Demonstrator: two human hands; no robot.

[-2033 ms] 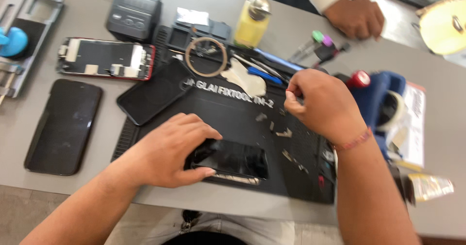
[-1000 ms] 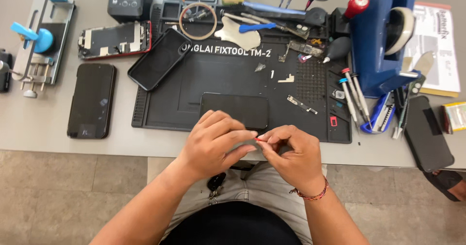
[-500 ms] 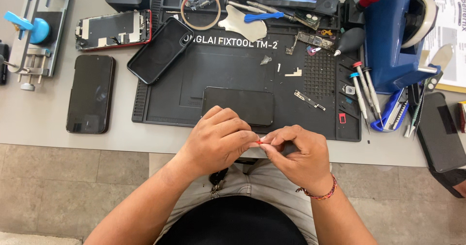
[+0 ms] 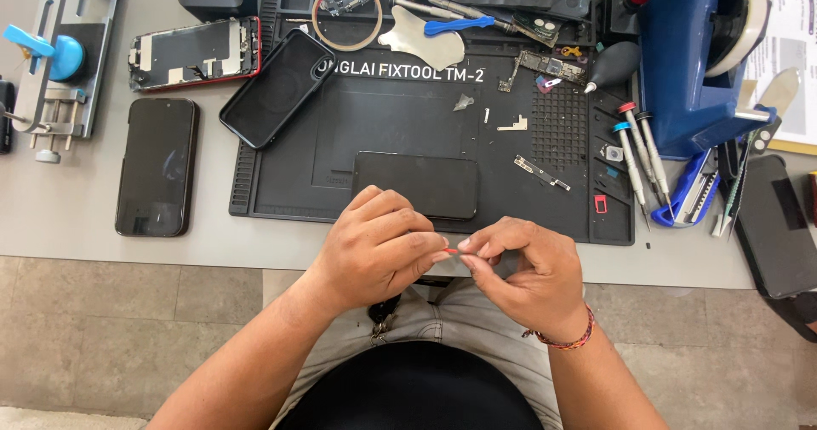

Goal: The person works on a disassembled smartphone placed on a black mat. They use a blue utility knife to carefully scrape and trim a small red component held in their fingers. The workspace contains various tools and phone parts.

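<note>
My left hand (image 4: 379, 247) and my right hand (image 4: 521, 268) meet fingertip to fingertip at the table's near edge, over my lap. Between them they pinch a tiny red part (image 4: 450, 250); most of it is hidden by the fingers. Just beyond the hands a black phone screen (image 4: 417, 184) lies flat on the black repair mat (image 4: 383, 123). Small metal brackets and screws (image 4: 536, 171) are scattered on the mat to the right of the screen.
A black phone (image 4: 157, 166) lies left of the mat, an opened red phone body (image 4: 194, 52) behind it, a black case (image 4: 277, 87) on the mat's corner. A blue tape dispenser (image 4: 689, 55), screwdrivers (image 4: 634, 153), a black dust blower (image 4: 614, 64) and a blue clamp jig (image 4: 55, 60) stand around.
Two seconds ago my left hand pressed on the phone screen and my right hand hovered over the mat; both have since come together at the table edge, pinching the small red part.
</note>
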